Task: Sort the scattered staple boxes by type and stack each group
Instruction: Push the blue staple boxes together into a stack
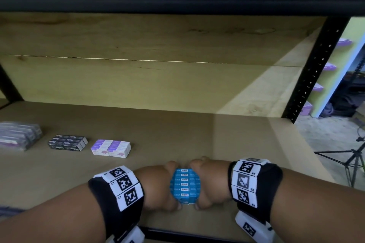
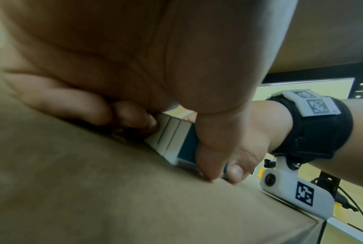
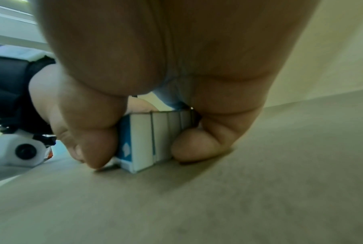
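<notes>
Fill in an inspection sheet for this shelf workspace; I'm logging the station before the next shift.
Surface: brown shelf board, wooden back panel behind it.
Job's things: blue staple boxes pressed together in a row at the front edge; white-and-purple boxes, black boxes and grey-purple boxes grouped at left.
Clutter: nothing seen.
Grippers: left hand and right hand grip the blue row from opposite sides, thumbs at its near end.
Cables: black cables by the right wrist camera.
Surroundings: black shelf upright, tripod on the floor at right.
</notes>
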